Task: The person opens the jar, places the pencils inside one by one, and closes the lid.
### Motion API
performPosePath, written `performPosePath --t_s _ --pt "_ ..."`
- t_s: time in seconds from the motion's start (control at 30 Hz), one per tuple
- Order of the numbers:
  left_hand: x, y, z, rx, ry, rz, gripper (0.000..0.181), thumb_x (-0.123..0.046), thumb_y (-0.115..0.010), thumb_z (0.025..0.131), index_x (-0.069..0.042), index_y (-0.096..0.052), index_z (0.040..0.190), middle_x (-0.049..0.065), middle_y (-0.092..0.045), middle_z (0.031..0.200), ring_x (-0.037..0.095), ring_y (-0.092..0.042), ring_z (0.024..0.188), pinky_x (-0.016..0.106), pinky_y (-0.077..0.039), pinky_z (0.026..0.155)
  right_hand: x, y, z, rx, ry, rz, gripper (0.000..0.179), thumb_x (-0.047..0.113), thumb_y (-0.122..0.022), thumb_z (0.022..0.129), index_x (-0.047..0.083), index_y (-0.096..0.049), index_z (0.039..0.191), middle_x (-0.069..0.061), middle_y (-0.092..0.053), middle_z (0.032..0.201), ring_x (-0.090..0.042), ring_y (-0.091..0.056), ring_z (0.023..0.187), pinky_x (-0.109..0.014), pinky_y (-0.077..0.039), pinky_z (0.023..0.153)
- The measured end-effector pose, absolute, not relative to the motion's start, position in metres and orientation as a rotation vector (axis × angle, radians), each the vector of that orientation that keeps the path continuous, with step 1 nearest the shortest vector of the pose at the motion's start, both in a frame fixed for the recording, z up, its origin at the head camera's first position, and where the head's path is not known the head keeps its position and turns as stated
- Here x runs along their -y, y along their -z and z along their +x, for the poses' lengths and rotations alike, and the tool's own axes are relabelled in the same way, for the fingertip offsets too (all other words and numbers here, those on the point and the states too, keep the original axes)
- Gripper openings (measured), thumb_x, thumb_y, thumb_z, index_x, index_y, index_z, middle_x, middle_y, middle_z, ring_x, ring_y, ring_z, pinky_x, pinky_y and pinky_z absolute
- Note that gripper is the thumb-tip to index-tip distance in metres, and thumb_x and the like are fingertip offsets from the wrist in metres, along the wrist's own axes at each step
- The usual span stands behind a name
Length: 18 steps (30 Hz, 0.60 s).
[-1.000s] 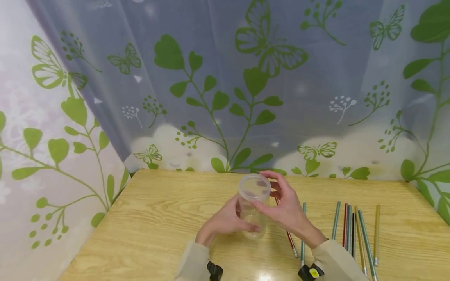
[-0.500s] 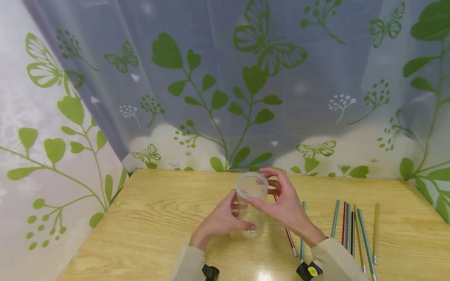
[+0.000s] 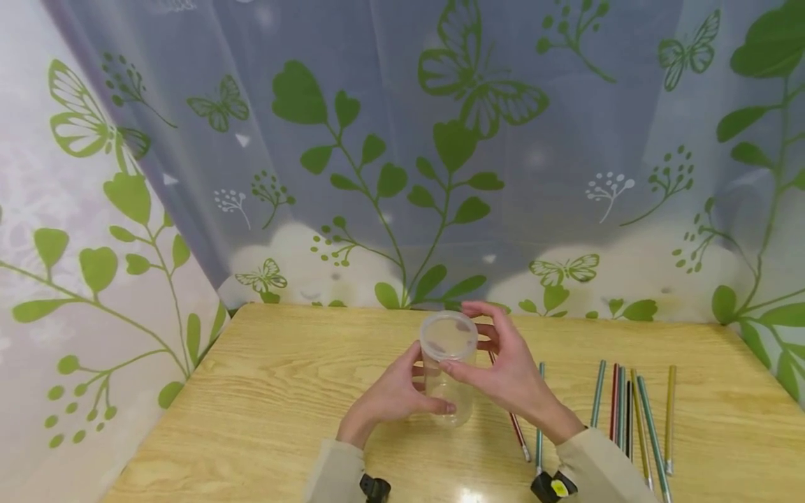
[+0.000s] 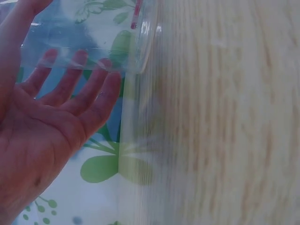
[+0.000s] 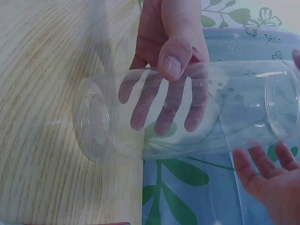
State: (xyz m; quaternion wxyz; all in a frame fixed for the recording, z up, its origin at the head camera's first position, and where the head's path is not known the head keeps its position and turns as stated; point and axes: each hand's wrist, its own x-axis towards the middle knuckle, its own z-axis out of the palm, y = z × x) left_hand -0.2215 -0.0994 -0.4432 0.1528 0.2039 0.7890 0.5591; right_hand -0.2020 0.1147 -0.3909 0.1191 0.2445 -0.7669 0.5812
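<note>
Left of the pencils (image 3: 621, 405), the clear jar (image 3: 455, 386) is gripped by the left hand (image 3: 395, 391) and right hand (image 3: 511, 370), fingers spread and curved; if its smooth wall is held loosely, it could be dropped.

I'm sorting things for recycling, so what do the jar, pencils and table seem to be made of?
Jar: probably clear, glossy plastic, since it's see-through with bright glints; glass isn't ruled out.
Pencils: probably painted wood, from their slim, evenly coloured look; plastic is possible.
Table: wood or wood-look laminate with a slight sheen; it shows grain lines and a bright reflection.
</note>
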Motion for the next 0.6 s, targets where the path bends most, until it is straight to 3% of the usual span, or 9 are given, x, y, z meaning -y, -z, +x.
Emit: performPosePath --t_s 0.17,0.43,0.6 --pt "0.1002 0.4439 -0.2214 -2.254 -1.610 0.589 0.092 -0.023 -0.091 0.076 -0.031 -0.039 0.151 0.002 -0.051 0.148 0.029 -0.056 0.132 0.049 -0.050 0.108 -0.1127 0.3917 -0.2022 2.232 -1.672 0.687 0.081 0.008 -0.090 0.076 0.015 -0.047 0.144 -0.011 -0.053 0.124 -0.029 -0.062 0.104 -0.029 -0.057 0.087" --pt "0.1017 0.4447 -0.2213 -2.233 -1.627 0.605 0.094 -0.021 -0.090 0.078 -0.034 -0.036 0.153 0.002 -0.050 0.149 0.032 -0.055 0.133 0.048 -0.051 0.107 -0.1154 0.3932 -0.2003 2.191 -1.691 0.790 0.077 0.001 -0.082 0.083 0.014 -0.043 0.148 -0.010 -0.050 0.145 -0.032 -0.065 0.120 -0.029 -0.058 0.091" --pt "0.0982 0.4457 -0.2227 -2.224 -1.623 0.630 0.095 -0.019 -0.090 0.078 -0.034 -0.035 0.154 0.003 -0.050 0.150 0.031 -0.056 0.132 0.047 -0.052 0.106 -0.1160 0.3939 -0.1987 2.221 -1.652 0.725 0.085 0.007 -0.089 0.077 0.017 -0.043 0.147 -0.008 -0.049 0.140 -0.029 -0.063 0.115 -0.028 -0.057 0.090"
